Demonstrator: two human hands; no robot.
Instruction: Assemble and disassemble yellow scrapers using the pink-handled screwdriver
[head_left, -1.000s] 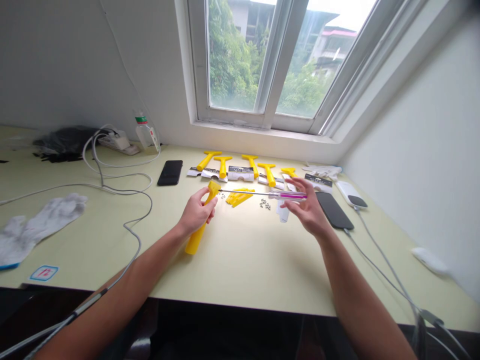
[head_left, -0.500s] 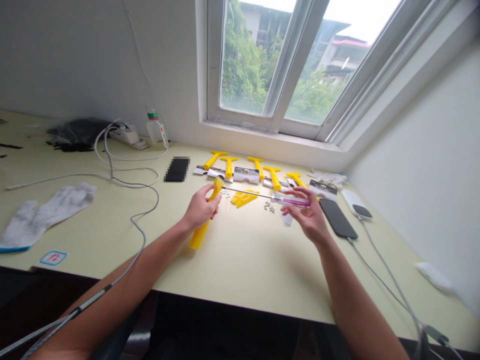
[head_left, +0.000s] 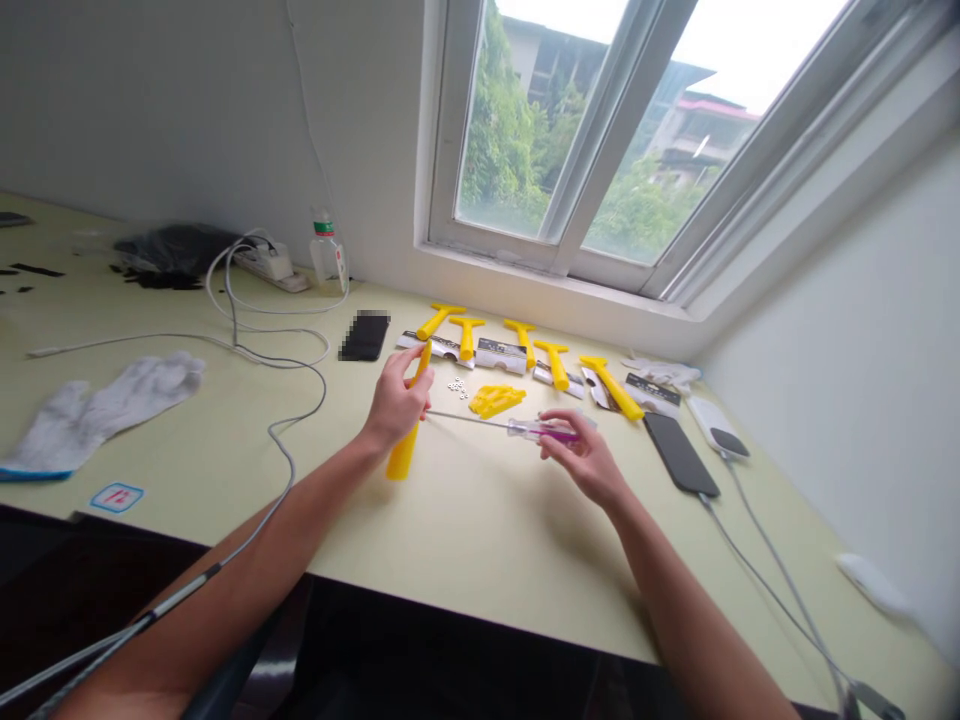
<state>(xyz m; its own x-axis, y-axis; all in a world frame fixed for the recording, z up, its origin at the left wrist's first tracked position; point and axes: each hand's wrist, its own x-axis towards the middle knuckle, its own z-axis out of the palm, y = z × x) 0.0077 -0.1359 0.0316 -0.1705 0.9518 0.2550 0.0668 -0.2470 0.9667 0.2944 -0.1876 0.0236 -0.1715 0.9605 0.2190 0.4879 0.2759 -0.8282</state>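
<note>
My left hand (head_left: 399,400) is closed around a yellow T-shaped scraper (head_left: 403,456), its handle pointing down toward the table. My right hand (head_left: 581,455) grips the clear and purple handle of a screwdriver (head_left: 517,427). The screwdriver's shaft runs left, and its tip meets the scraper beside my left fingers; the exact contact is hidden. Behind the shaft lie a pile of small yellow plastic pieces (head_left: 496,401) and a cluster of small white nuts or washers (head_left: 457,387). Further back, several more yellow scrapers (head_left: 553,365) rest on printed cards (head_left: 501,355).
A black phone (head_left: 681,455) and a white power bank (head_left: 718,427) with cables lie at right. Left are a white glove (head_left: 112,405), a looping grey cable (head_left: 289,465), a dark pixelated block (head_left: 365,335), a plastic bottle (head_left: 328,262) and a power strip (head_left: 271,265).
My right hand and the screwdriver have moved left and down. My left hand has turned the scraper, so its head shows edge-on. The view has shifted slightly.
</note>
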